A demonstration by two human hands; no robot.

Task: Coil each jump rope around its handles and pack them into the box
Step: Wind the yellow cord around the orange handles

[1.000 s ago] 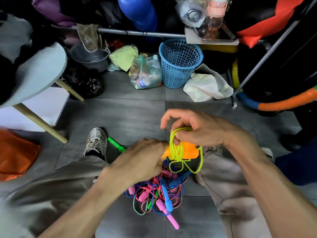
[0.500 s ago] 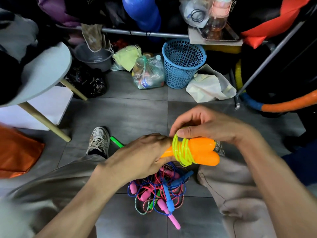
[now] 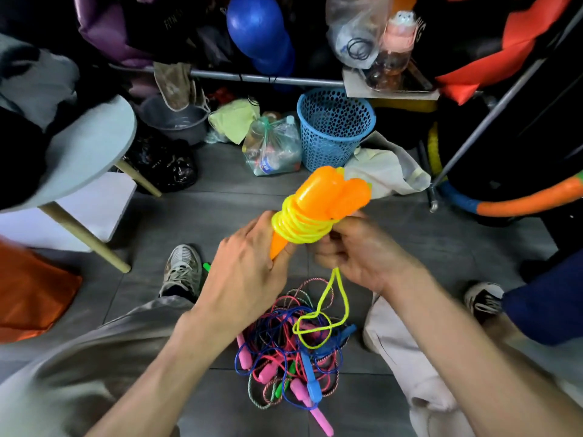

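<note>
— Item: left hand (image 3: 249,272)?
— Curled round the narrow end of the orange handles (image 3: 328,197), tilted up-right above the floor.
— Right hand (image 3: 356,250)?
— Pinches the yellow rope (image 3: 299,225) beside its coils; a loose loop hangs over the rope pile (image 3: 284,357).

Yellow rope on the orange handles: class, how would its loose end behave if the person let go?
The yellow rope probably flops: its free loop hangs limp. The coils look springy and may unwind. The orange handles seem stiff.
</note>
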